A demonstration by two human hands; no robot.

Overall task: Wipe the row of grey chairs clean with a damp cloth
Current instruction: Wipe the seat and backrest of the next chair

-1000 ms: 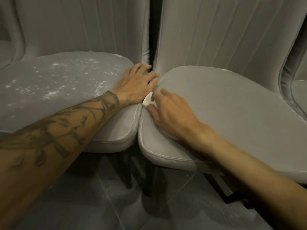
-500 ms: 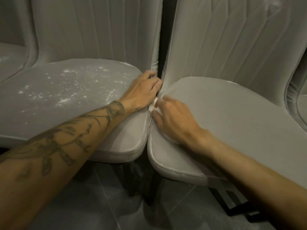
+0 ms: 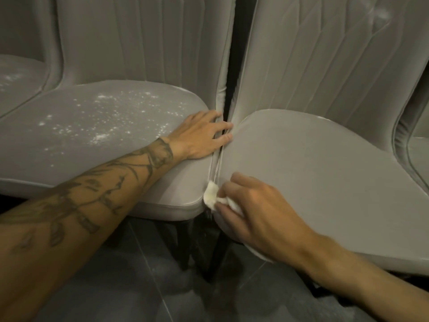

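Two grey upholstered chairs stand side by side. The left chair's seat [image 3: 76,140] is speckled with white dust. The right chair's seat [image 3: 325,168] looks plain grey. My left hand [image 3: 199,135] lies flat on the right edge of the dusty seat, its fingertips reaching into the narrow gap between the chairs. My right hand [image 3: 257,212] presses a small white cloth [image 3: 212,196] against the front left edge of the right seat, close to the gap. Most of the cloth is hidden under my fingers.
Another dusty grey seat [image 3: 16,77] shows at the far left, and part of a further chair [image 3: 417,147] at the far right. Dark chair legs [image 3: 216,256] stand on a dark tiled floor [image 3: 139,287] below the seats.
My right hand has slid with the cloth down the seat edge toward the front corner. My left hand has stayed at the gap. The view has shifted slightly.
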